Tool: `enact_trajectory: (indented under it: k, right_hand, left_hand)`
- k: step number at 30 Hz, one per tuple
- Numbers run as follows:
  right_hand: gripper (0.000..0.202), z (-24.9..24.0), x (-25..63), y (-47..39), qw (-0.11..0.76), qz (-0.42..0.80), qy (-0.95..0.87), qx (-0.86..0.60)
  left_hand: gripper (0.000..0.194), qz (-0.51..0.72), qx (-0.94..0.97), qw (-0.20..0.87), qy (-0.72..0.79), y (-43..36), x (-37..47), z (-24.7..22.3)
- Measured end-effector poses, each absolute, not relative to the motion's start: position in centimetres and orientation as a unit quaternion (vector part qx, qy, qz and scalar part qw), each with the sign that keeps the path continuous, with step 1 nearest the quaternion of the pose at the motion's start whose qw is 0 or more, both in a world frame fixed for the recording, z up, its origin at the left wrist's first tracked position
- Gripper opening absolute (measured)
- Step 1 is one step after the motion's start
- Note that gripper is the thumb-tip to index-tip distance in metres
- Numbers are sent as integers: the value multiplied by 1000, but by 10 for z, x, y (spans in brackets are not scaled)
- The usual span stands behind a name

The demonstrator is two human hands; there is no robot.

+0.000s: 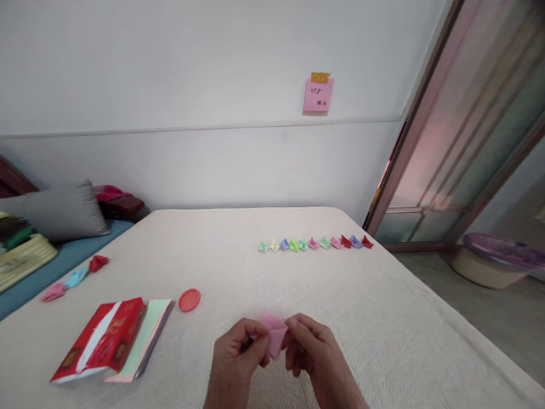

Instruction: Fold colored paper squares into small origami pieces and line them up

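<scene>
A partly folded piece of pink paper (276,335) is held between both hands near the table's front. My left hand (243,351) pinches its left side between thumb and fingers. On the right edge, my right hand (310,347) grips the paper with thumb and forefinger, the other fingers curled below. Farther back on the right, several small folded paper boats (293,245) stand in a row, in green, yellow, blue, pink and red. A red round lid (189,300) lies to the left of my hands.
A red and white packet (106,335) rests on a stack of coloured paper (149,335) at the front left. Folded pieces (76,278) lie at the left edge. A pink note (318,95) is taped to the wall behind the table (204,244).
</scene>
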State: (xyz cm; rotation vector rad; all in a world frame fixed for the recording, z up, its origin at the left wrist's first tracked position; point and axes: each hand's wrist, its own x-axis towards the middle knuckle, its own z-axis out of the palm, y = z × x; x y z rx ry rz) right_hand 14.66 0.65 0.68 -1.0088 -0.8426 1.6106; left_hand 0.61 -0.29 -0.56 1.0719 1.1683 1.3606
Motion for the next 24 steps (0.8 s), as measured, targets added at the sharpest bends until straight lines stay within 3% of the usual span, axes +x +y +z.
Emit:
enact_trajectory:
  k: [15, 24]
  right_hand:
    - [35, -3, 143, 8, 494, 578, -458, -460]
    - [34, -10, 140, 8, 481, 640, -405, -441]
  left_hand:
    - [16, 566, 437, 539, 445, -3, 11, -2]
    - [11, 583, 410, 527, 463, -3, 11, -4]
